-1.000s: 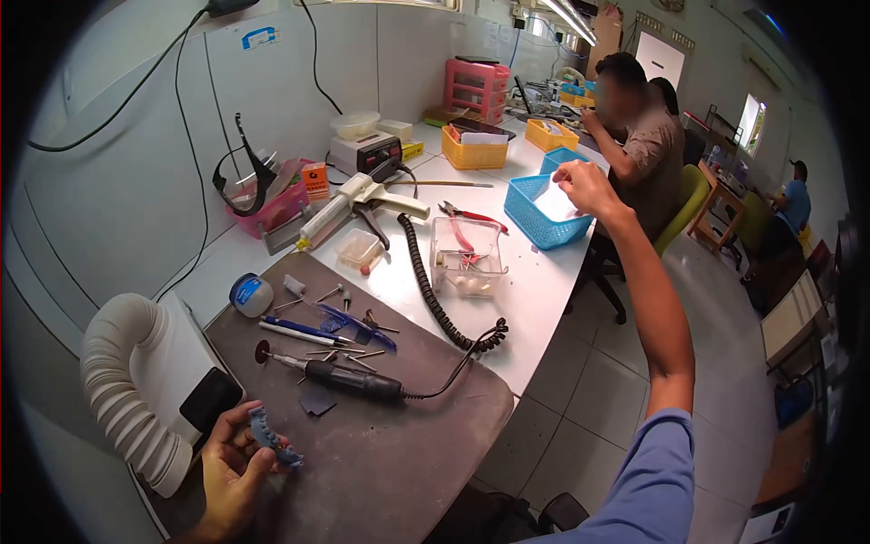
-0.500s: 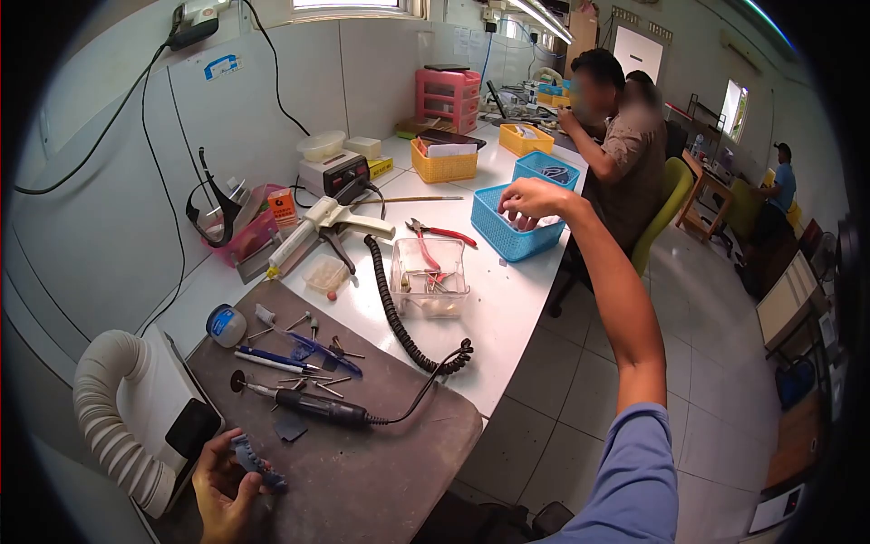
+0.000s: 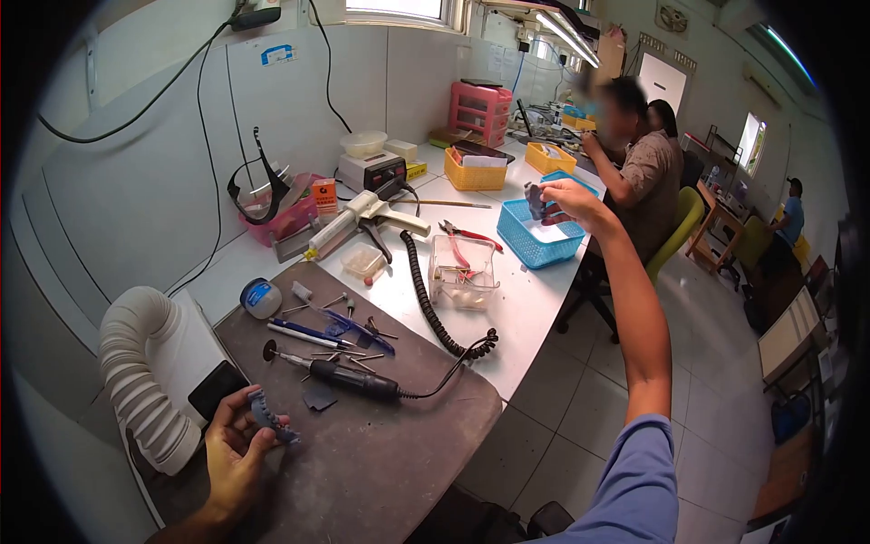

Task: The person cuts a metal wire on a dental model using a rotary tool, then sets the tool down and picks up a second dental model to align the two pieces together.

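dark mat (image 3: 399,453) on the white tabletop (image 3: 535,299) carries a rotary handpiece (image 3: 349,379) and loose burs. its coiled cord (image 3: 433,308) runs up past a clear box (image 3: 462,272) and red pliers (image 3: 471,234). ribbed white hose (image 3: 136,381) stands far left. a seated person (image 3: 648,172) works just behind the blue basket (image 3: 535,243). left hand (image 3: 234,453) low at the mat's near-left corner, fingers curled round a blue toothed piece (image 3: 269,422). right hand (image 3: 566,199) stretched far out, arm nearly straight, pinching a small grey piece (image 3: 535,201) just above the basket at the tabletop's right edge. open floor lies right of that edge.
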{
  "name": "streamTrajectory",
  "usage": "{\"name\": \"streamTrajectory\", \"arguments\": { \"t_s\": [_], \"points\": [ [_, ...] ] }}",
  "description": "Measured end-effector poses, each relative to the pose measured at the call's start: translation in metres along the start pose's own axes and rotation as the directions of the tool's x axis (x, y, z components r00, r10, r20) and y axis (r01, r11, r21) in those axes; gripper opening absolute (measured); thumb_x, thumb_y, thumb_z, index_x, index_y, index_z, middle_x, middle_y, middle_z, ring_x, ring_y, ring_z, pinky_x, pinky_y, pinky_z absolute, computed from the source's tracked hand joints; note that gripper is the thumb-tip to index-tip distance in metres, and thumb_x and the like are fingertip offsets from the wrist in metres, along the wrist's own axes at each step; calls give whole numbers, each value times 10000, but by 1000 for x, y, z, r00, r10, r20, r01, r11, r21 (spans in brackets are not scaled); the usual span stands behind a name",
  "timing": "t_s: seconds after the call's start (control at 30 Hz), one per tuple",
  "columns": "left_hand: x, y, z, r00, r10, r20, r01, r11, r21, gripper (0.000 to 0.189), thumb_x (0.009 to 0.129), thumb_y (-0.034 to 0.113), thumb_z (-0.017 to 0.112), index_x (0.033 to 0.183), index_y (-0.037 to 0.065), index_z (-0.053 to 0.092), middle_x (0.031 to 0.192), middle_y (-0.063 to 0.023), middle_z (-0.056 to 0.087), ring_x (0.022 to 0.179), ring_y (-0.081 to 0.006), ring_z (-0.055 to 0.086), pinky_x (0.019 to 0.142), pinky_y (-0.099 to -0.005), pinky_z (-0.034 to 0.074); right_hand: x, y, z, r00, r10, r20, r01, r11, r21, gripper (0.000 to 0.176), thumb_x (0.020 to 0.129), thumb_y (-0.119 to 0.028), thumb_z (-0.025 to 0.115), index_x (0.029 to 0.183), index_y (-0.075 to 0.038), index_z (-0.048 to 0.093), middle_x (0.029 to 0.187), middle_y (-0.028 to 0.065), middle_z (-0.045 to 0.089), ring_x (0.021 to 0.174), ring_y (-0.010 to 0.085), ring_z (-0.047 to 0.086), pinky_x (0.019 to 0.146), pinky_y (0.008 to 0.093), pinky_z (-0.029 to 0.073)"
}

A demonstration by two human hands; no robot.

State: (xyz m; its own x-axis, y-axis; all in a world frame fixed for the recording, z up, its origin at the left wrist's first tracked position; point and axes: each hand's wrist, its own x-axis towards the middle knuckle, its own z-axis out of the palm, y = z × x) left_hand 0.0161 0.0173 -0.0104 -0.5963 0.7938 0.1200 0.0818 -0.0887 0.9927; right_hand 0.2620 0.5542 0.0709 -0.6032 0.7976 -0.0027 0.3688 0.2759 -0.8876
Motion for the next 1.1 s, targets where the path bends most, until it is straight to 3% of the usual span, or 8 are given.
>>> {"name": "streamTrajectory", "arguments": {
  "t_s": [0.03,0.07,0.13,0.33,0.4,0.67,0.9,1.1],
  "points": [
    [0,0,-1,1000,-12,14,13,999,-41,524,928,90,669,1374,5,407,1081,-131,669,1046,-212,664,895,-352,565,-7,-9,2,997,-44,62,35,990,139,296,956,-129,510,1214,-1,579,1013,103,652,883,195,683,827,357,591],
    [-1,1,-1,1000,-13,4,14,999,-49,524,928,90,669,1374,5,407,1081,-131,669,1046,-212,664,895,-352,565,-13,-17,8,996,-46,71,37,991,130,296,956,-129,510,1214,-1,579,1013,103,652,883,195,683,827,357,591],
    [-2,3,-3,998,-55,31,58,993,-101,530,929,96,669,1379,10,402,1078,-128,670,1047,-202,662,906,-344,559,-35,-37,26,965,-195,178,117,920,373,326,964,-129,525,1263,1,520,1022,120,652,896,202,688,826,362,594],
    [-8,8,-11,987,-125,101,144,966,-213,527,961,101,623,1417,69,360,1210,-109,614,1096,-148,619,952,-301,513,-111,-105,129,764,-446,466,197,850,489,433,924,-308,668,1228,-34,527,1122,170,683,875,115,675,727,250,571],
    [-10,9,-12,986,-124,113,148,961,-236,530,966,106,619,1420,58,350,1209,-113,610,1107,-154,617,963,-295,508,-138,-119,175,708,-487,512,269,855,443,579,866,-393,756,1239,-12,532,1044,119,700,851,98,662,652,196,515],
    [-9,6,-18,997,-64,47,71,984,-163,487,979,108,601,1392,47,351,1240,-108,592,1187,-169,585,974,-311,505,-183,-140,303,674,-597,435,407,791,456,527,886,-206,758,1324,-20,531,1064,71,653,914,108,646,707,227,556],
    [-8,6,-17,997,-79,12,80,963,-259,479,980,84,590,1375,57,321,1231,-119,609,1186,-163,584,941,-311,496,-190,-115,314,735,-438,518,303,895,326,468,870,-100,744,1280,-15,536,1114,106,640,915,134,663,780,243,553],
    [-9,10,-17,994,-105,11,105,969,-225,463,997,107,565,1377,54,306,1219,-116,615,1117,-142,588,947,-306,480,-189,-112,316,700,-439,563,299,896,328,490,854,-119,774,1269,-7,539,1113,116,645,899,129,664,760,235,555]
  ]
}}
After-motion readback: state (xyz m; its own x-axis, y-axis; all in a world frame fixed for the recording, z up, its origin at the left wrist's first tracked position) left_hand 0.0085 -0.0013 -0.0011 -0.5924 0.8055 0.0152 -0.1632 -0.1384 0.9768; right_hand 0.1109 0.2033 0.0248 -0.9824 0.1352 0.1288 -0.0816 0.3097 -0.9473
